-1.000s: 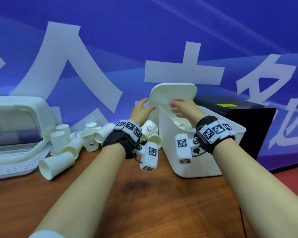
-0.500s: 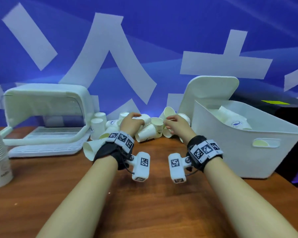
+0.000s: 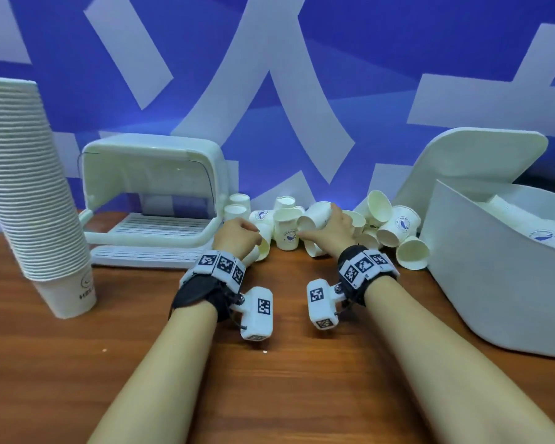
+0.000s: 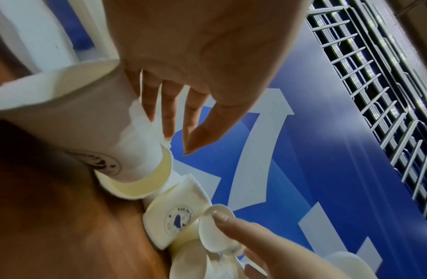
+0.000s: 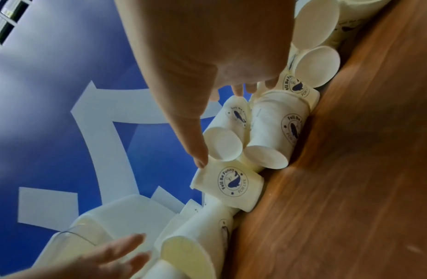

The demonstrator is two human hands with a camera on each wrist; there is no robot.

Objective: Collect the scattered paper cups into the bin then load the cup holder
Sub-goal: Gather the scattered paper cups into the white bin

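Head view — left hand [image 3: 237,236] loosely spread among paper cups [image 3: 394,226]; right hand [image 3: 332,230] grips one cup [image 3: 314,217] — bin [image 3: 493,283] close right.

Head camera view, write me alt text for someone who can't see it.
Two bare hands, left hand and right hand, reach into a heap of scattered white paper cups at the back of a brown wooden table. A white plastic bin already holding cups sits right; a white cup holder and a tall stack of nested paper cups sit left.

White paper cups [image 3: 287,230] with blue whale logos; brown table [image 3: 301,379].
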